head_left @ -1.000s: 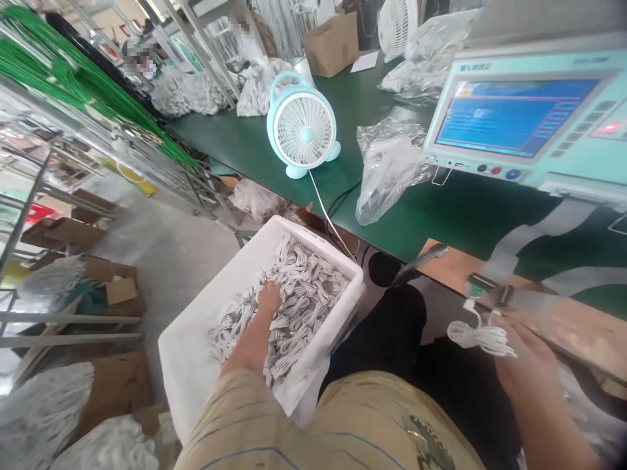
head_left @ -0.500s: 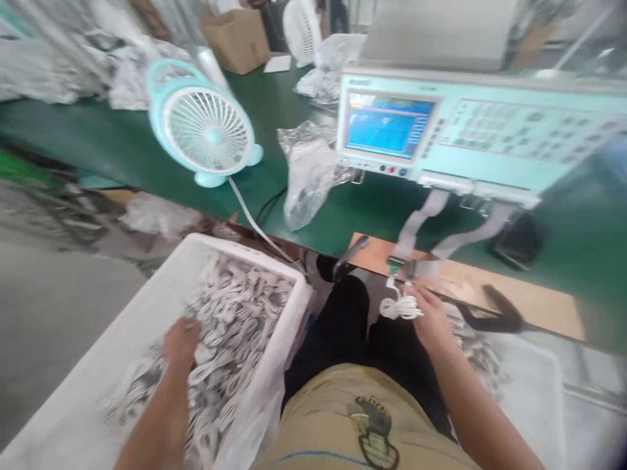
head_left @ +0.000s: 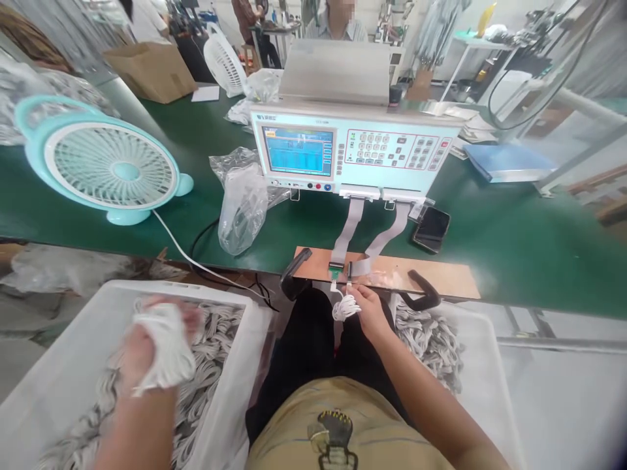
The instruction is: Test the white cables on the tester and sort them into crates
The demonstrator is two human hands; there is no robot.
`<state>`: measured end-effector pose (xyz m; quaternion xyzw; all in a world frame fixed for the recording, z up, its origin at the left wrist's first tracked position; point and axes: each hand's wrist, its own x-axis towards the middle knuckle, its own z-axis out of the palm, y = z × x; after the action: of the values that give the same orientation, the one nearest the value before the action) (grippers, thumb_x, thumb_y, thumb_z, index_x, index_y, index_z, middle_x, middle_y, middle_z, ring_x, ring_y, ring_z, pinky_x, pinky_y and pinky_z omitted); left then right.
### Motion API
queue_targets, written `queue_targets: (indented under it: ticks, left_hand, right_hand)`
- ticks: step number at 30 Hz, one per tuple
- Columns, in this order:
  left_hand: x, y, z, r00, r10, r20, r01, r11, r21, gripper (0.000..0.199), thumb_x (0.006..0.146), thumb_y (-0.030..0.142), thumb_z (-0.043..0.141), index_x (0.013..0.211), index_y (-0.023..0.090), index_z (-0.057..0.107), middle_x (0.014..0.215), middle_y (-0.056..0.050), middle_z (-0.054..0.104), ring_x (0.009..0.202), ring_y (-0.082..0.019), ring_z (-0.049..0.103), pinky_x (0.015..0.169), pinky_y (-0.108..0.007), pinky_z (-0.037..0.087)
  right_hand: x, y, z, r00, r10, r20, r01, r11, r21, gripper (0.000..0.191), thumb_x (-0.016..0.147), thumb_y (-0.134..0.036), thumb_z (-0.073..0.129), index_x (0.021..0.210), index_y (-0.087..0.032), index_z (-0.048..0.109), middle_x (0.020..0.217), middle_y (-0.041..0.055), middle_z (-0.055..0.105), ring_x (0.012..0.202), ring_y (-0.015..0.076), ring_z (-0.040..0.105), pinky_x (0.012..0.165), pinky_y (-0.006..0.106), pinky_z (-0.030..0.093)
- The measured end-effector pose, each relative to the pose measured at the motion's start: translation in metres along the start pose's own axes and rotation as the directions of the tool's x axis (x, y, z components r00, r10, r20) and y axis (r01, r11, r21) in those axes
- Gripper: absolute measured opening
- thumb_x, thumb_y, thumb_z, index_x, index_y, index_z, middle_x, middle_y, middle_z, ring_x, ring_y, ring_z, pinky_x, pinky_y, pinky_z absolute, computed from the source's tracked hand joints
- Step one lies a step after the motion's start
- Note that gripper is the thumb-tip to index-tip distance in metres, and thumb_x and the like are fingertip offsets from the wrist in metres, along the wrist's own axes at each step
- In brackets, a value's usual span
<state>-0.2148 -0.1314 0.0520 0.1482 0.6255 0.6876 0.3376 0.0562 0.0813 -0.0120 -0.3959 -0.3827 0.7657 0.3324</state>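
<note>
Over the left white bin, my left hand [head_left: 140, 346] is closed around a white coiled cable [head_left: 169, 346]; motion smears both. My right hand [head_left: 371, 312] pinches one end of another small white coiled cable [head_left: 346, 307] at the bench edge. That cable's other end sits at a small green circuit board [head_left: 336, 272], and the pinched end is by a dark connector [head_left: 349, 269]. Grey ribbon cables [head_left: 347, 232] run from these up to the cable tester [head_left: 392, 168], whose blue screen is lit. My fingertips partly hide the pinched plug.
Coiled cables fill much of the left bin [head_left: 259, 339] and part of the right bin [head_left: 490, 352]. Black clamps [head_left: 294, 277] hold a wooden strip [head_left: 455, 281] on the green bench. A phone [head_left: 431, 228], plastic bag [head_left: 242, 209] and blue fan [head_left: 112, 163] lie behind. A person sits beyond the tester.
My left hand has risen from the heap in the left bin with a coiled cable in it. My right hand stays at the connectors. The view has tilted up and shifted right.
</note>
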Motion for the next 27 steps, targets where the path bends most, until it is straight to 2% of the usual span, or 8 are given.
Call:
queue_targets:
  ticks: [2, 4, 7, 12, 16, 22, 25, 27]
  left_hand:
    - [0.002, -0.019, 0.062, 0.993, -0.072, 0.095, 0.087, 0.982, -0.169, 0.022, 0.065, 0.042, 0.063, 0.079, 0.026, 0.057, 0.051, 0.005, 0.051, 0.039, -0.011, 0.049, 0.038, -0.023, 0.039]
    - [0.000, -0.035, 0.115, 0.973, -0.170, 0.156, 0.186, 0.978, -0.097, 0.028, 0.065, 0.044, 0.065, 0.077, 0.021, 0.055, 0.046, 0.006, 0.048, 0.033, -0.010, 0.045, 0.031, -0.020, 0.031]
    - [-0.008, -0.046, 0.154, 0.982, -0.173, 0.076, 0.171, 0.985, 0.038, 0.033, 0.069, 0.050, 0.061, 0.070, 0.018, 0.053, 0.038, 0.007, 0.041, 0.029, -0.008, 0.040, 0.030, -0.018, 0.026]
    - [-0.015, -0.056, 0.166, 0.970, -0.139, 0.199, 0.096, 0.972, 0.213, 0.034, 0.069, 0.048, 0.062, 0.072, 0.014, 0.063, 0.041, 0.007, 0.043, 0.036, -0.005, 0.037, 0.037, -0.018, 0.025]
    - [-0.005, -0.073, 0.196, 0.911, -0.228, 0.343, 0.151, 0.960, 0.236, 0.040, 0.069, 0.051, 0.059, 0.067, 0.011, 0.064, 0.044, 0.002, 0.050, 0.041, -0.009, 0.042, 0.042, -0.021, 0.030]
    - [-0.009, -0.089, 0.212, 0.921, -0.243, 0.303, 0.187, 0.961, 0.203, 0.035, 0.066, 0.045, 0.061, 0.054, 0.013, 0.055, 0.044, 0.002, 0.049, 0.041, -0.008, 0.040, 0.044, -0.022, 0.030]
    - [-0.022, -0.101, 0.205, 0.904, -0.263, 0.337, 0.190, 0.953, 0.235, 0.037, 0.069, 0.049, 0.058, 0.060, 0.013, 0.057, 0.045, 0.004, 0.046, 0.042, -0.007, 0.038, 0.045, -0.021, 0.028]
    - [-0.028, -0.113, 0.200, 0.889, -0.289, 0.355, 0.199, 0.942, 0.269, 0.038, 0.072, 0.052, 0.054, 0.068, 0.014, 0.059, 0.044, 0.006, 0.041, 0.041, -0.007, 0.036, 0.044, -0.021, 0.027]
  right_hand:
    - [0.000, -0.001, 0.001, 1.000, -0.014, 0.002, 0.014, 1.000, 0.005, 0.023, 0.064, -0.037, 0.072, 0.072, -0.015, 0.069, 0.058, -0.0019, 0.057, 0.052, 0.0093, 0.045, 0.053, 0.023, 0.034]
    - [0.000, -0.001, 0.001, 1.000, -0.031, 0.004, 0.031, 0.999, 0.005, 0.024, 0.065, -0.038, 0.071, 0.072, -0.015, 0.069, 0.058, -0.0016, 0.057, 0.052, 0.0093, 0.045, 0.053, 0.023, 0.033]
    - [0.000, 0.000, 0.002, 0.999, -0.044, -0.008, 0.044, 0.999, -0.015, 0.026, 0.066, -0.039, 0.070, 0.073, -0.015, 0.069, 0.059, -0.0011, 0.058, 0.053, 0.0096, 0.046, 0.053, 0.023, 0.033]
    - [0.001, 0.002, 0.003, 0.997, -0.064, -0.030, 0.063, 0.998, -0.023, 0.026, 0.065, -0.040, 0.070, 0.072, -0.015, 0.069, 0.059, -0.0011, 0.058, 0.053, 0.0101, 0.047, 0.054, 0.024, 0.034]
    - [0.002, 0.002, 0.004, 0.997, -0.080, -0.020, 0.081, 0.997, 0.008, 0.025, 0.064, -0.039, 0.070, 0.070, -0.015, 0.067, 0.058, -0.0009, 0.058, 0.054, 0.0114, 0.048, 0.055, 0.025, 0.036]
    - [-0.003, 0.006, 0.006, 0.996, -0.088, 0.004, 0.088, 0.996, -0.016, 0.026, 0.064, -0.039, 0.068, 0.059, -0.017, 0.056, 0.052, -0.0042, 0.050, 0.047, 0.0087, 0.041, 0.048, 0.022, 0.032]
    - [-0.019, -0.004, -0.020, 0.996, -0.074, 0.043, 0.082, 0.973, -0.216, 0.028, 0.069, -0.041, 0.063, 0.059, -0.018, 0.051, 0.052, -0.0047, 0.048, 0.046, 0.0090, 0.040, 0.047, 0.022, 0.031]
    - [-0.033, -0.019, -0.050, 0.993, -0.043, 0.108, 0.094, 0.848, -0.521, 0.028, 0.073, -0.042, 0.058, 0.060, -0.019, 0.051, 0.052, -0.0037, 0.047, 0.047, 0.0107, 0.041, 0.047, 0.023, 0.031]
